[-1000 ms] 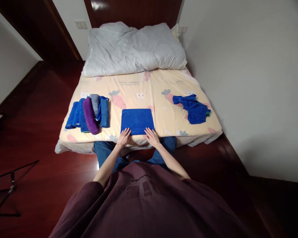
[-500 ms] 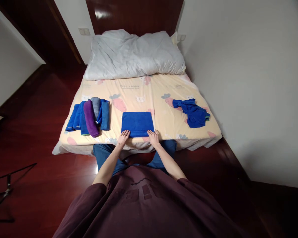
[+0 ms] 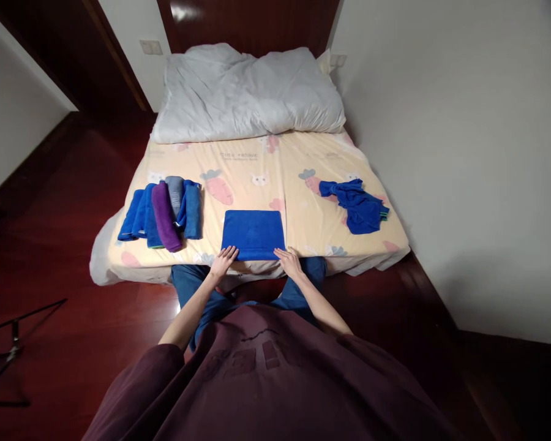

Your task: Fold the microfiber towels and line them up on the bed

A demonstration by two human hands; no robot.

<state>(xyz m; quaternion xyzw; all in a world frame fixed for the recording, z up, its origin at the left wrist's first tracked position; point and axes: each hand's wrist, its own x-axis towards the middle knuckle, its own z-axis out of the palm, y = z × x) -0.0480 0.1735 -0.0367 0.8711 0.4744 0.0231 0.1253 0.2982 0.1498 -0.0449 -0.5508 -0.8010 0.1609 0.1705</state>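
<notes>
A blue towel (image 3: 253,228), folded into a flat rectangle, lies at the bed's near edge in front of me. A narrow folded band runs along its near side. My left hand (image 3: 223,260) holds its near left corner, fingers on top and thumb out of sight. At the near right corner, my right hand (image 3: 288,261) grips the towel in the same way. To the left lie several rolled blue towels (image 3: 140,214), a purple rolled towel (image 3: 164,217) and a grey rolled towel (image 3: 175,193). Crumpled blue towels (image 3: 359,207) are heaped on the right.
The bed (image 3: 248,165) has a pale yellow sheet with carrot and rabbit prints. A white quilt (image 3: 248,95) is bunched by the dark headboard (image 3: 252,24). A wall (image 3: 450,153) stands close on the right. Black stand legs (image 3: 14,343) rest on the red floor at left.
Both hands have drawn the folded blue towel slightly toward me, its near side now closer to the bed's edge. My view has shifted a little. The other towels stay put.
</notes>
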